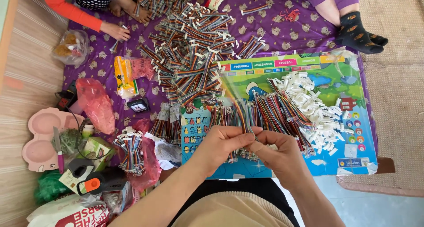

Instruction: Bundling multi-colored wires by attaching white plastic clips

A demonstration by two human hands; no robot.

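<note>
The person's left hand and right hand meet low over the near edge of a colourful picture board, and between them they pinch one thin bundle of rainbow-coloured wires. Both grips are pressed together on its near end, left thumb and forefinger closing from one side, right fingertips from the other, the two hands touching or nearly so. The long axis of that bundle runs away from the person, rising from the fingers toward the far side of the board and leaning slightly left; its far tip fans out into loose strands. Neither hand is clearly nearer, since both hold the same end. Just beyond and to the right lies a row of similar wire bundles spread across the board, and further right a heap of small white connectors, nearer the right hand than the left. On the purple patterned cloth beyond the board sits a far larger pile of finished ribbon cables (striped, with white ends). At the top left another person in an orange sleeve reaches into that pile, and a foot in a dark sock rests at the top right.
</note>
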